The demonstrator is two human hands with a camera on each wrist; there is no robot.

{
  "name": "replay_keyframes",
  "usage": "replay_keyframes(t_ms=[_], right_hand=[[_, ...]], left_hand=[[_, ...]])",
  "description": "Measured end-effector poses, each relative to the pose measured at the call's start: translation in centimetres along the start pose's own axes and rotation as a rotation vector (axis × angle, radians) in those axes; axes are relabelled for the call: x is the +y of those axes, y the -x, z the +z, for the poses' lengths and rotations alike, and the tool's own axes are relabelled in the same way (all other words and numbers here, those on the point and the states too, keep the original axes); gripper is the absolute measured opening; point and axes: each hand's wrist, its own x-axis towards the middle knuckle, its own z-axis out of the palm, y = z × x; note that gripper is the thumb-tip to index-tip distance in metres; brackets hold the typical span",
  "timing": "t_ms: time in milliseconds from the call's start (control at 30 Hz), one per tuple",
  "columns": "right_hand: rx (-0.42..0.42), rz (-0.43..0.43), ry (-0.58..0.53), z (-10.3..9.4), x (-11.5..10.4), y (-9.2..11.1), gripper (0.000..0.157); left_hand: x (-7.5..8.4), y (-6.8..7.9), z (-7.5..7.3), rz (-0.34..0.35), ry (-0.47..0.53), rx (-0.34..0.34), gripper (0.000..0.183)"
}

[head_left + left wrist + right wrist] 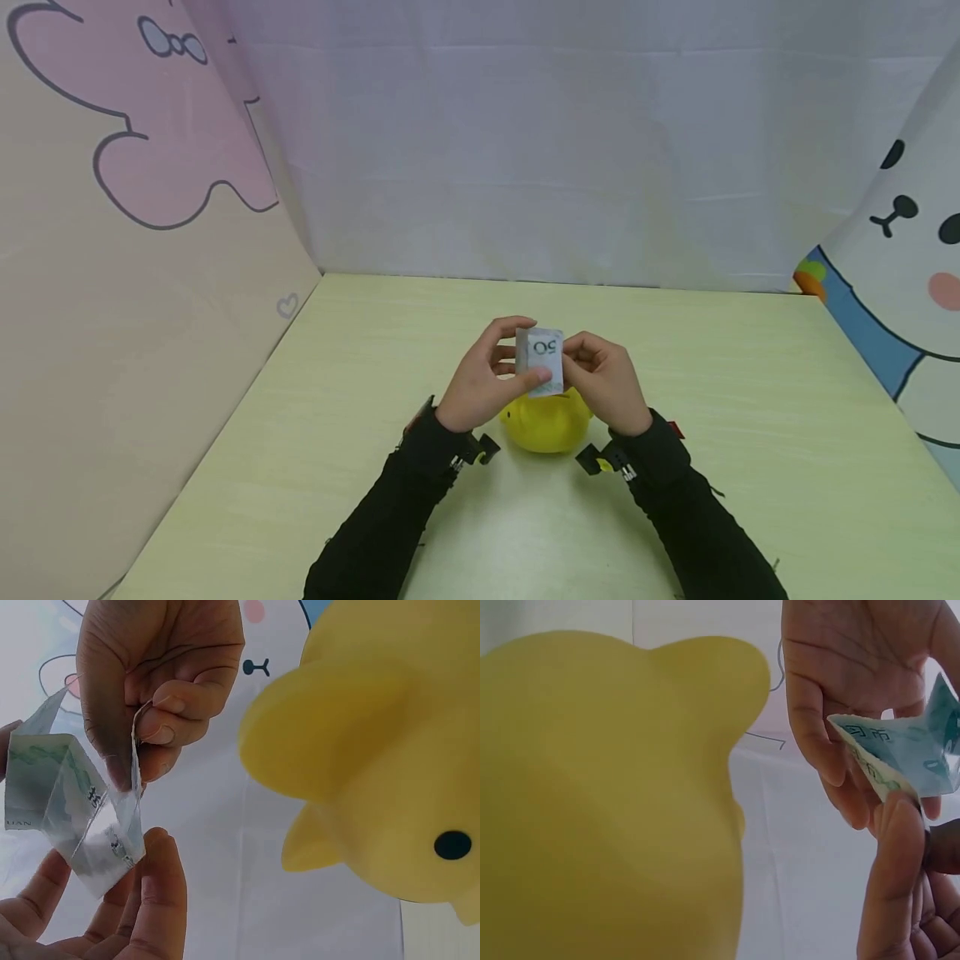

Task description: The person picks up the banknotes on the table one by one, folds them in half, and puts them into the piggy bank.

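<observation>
A folded banknote marked 50 is held up between both hands. My left hand grips it with the thumb across its face and fingers behind. At its right edge my right hand pinches it between thumb and curled fingers. In the left wrist view the banknote shows several creased, partly unfolded panels; the right wrist view shows its bluish-green printed side. Just below the hands stands a yellow animal-shaped figure, like a piggy bank, with rounded ears and a black eye. Neither hand visibly touches it.
The pale yellow-green table spreads around the figure. A white cloth hangs behind it, with cartoon-printed sheets at left and right. Small dark devices are strapped at both wrists over black sleeves.
</observation>
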Motion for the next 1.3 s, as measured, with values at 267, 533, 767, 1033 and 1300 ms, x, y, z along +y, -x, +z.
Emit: replay_keyframes(t_ms=[267, 533, 767, 1033, 1300], right_hand=[[-0.039, -0.003, -0.038, -0.05, 0.07, 0.01, 0.008], [-0.064, 0.025, -0.058, 0.08, -0.16, 0.07, 0.011], [-0.072, 0.021, -0.054, 0.07, -0.13, 0.14, 0.011], [-0.020, -0.002, -0.020, -0.16, 0.06, 0.01, 0.012], [-0.008, 0.007, -0.011, -0.21, -0.03, 0.00, 0.011]], left_hand=[[0.01, -0.03, -0.49, 0.001, -0.008, -0.014, 0.051], [0.06, -0.02, -0.72, 0.006, 0.012, -0.015, 0.048], [0.05, 0.00, -0.68, 0.003, -0.004, -0.012, 0.044], [0.27, 0.18, -0.88, 0.018, 0.000, -0.093, 0.044], [0.36, 0.09, -0.69, 0.033, -0.055, -0.080, 0.048]])
